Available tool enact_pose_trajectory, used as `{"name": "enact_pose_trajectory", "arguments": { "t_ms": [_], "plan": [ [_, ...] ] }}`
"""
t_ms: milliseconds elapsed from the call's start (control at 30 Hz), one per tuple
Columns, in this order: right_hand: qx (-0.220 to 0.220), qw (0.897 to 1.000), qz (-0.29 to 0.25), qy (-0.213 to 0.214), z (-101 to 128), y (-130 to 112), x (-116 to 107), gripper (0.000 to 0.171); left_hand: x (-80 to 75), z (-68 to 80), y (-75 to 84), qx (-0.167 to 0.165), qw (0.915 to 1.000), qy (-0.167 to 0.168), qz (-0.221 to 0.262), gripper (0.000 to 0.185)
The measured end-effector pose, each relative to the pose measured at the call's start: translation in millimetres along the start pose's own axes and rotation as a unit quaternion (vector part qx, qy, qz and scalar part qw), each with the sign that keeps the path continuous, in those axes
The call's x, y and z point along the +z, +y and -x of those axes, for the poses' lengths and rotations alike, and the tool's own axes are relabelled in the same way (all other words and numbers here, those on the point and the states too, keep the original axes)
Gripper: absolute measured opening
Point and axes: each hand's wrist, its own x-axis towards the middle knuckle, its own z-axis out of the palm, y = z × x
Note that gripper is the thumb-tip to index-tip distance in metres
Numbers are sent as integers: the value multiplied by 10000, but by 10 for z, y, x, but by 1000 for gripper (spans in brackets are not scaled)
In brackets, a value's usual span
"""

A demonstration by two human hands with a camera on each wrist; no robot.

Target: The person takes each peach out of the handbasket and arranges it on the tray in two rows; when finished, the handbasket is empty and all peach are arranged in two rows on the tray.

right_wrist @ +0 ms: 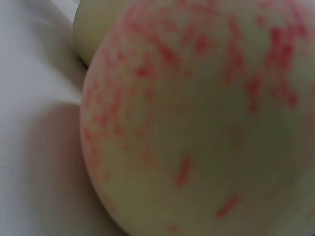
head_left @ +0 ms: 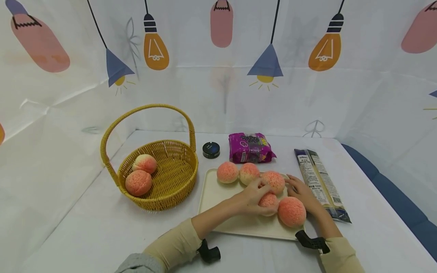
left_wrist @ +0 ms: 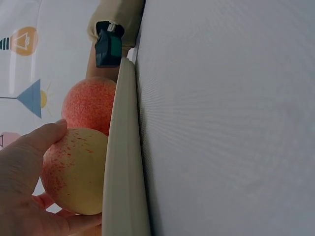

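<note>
My left hand curls its thumb and fingers round a pink-and-cream peach over a cream tray. In the left wrist view this held peach shows its pale side, close to the tray rim. My right hand lies at the tray's right side, fingers relaxed, fingertips beside another peach. A larger peach sits on the tray near the right wrist. Two more, a left peach and a middle peach, line the back edge. A speckled peach fills the right wrist view.
On the left stands a yellow woven basket with a tall handle, holding two peaches. Behind the tray are a round black tin and a purple snack bag. A long flat packet lies to the right.
</note>
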Motion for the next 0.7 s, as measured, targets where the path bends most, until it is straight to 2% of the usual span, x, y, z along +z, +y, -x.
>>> {"name": "enact_pose_trajectory", "arguments": {
  "t_ms": [200,400,600,700],
  "plan": [
    [113,9999,-86,-30,6,4,-2,36,6,-6,11,66,9996,-250,68,49],
    [121,9999,-104,-19,3,-1,7,35,-11,12,39,-250,9965,-802,50,68],
    [185,9998,-102,-55,1,6,11,36,-16,40,35,-563,9947,-858,51,75],
    [159,9998,-94,-37,0,-7,-4,36,-14,45,31,-678,9927,-973,206,78]
  ]
}}
